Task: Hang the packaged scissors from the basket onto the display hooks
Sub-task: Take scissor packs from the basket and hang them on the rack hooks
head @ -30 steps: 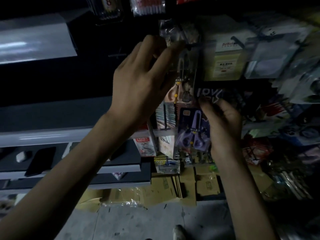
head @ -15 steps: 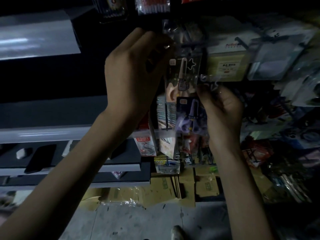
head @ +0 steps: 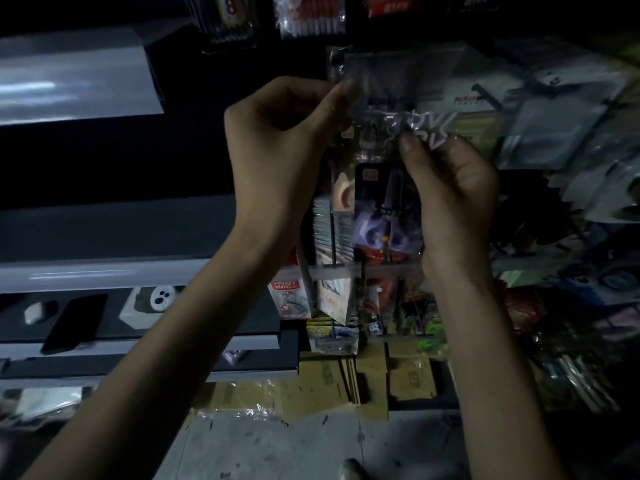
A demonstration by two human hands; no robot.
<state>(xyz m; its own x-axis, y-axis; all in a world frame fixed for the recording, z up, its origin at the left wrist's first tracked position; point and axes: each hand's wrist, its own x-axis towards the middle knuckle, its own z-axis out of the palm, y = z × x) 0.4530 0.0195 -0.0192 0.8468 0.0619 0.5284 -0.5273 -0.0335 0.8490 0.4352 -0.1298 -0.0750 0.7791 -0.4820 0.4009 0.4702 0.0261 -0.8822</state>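
Only one cam here, a head-worn wide-angle, looking forward and down, really close to the display hooks [head: 486, 97], with the floor [head: 277, 452] along the bottom edge.

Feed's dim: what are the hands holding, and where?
Right hand pinches the scissors pack by its clear top edge; left hand pinches a hanging clear packet at its left edge.
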